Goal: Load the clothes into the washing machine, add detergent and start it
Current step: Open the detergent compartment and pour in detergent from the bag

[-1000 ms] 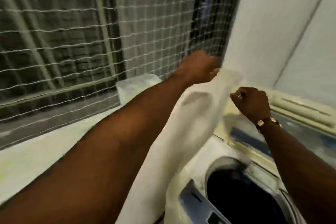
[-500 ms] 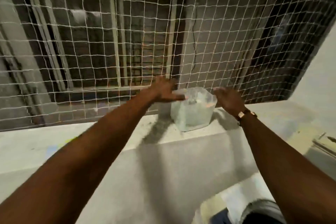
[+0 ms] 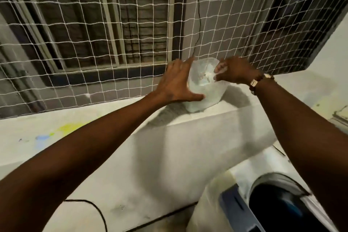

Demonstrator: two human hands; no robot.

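Observation:
A translucent plastic container with pale contents stands on the white ledge right against the netting. My left hand cups its left side, thumb across the front and fingers spread up along the back edge. My right hand, a watch on its wrist, pinches the container's top right edge. The washing machine sits at the bottom right with its dark drum opening uncovered. What lies inside the drum is hidden in shadow. No clothes are in sight.
White rope netting closes off the opening above the ledge, with window bars behind it. A black cable loops down the ledge's front wall. A white wall rises at the right.
My view swung from the machine and a white cloth up to the ledge. Both hands reached the container, and now the left cups its side while the right pinches its top.

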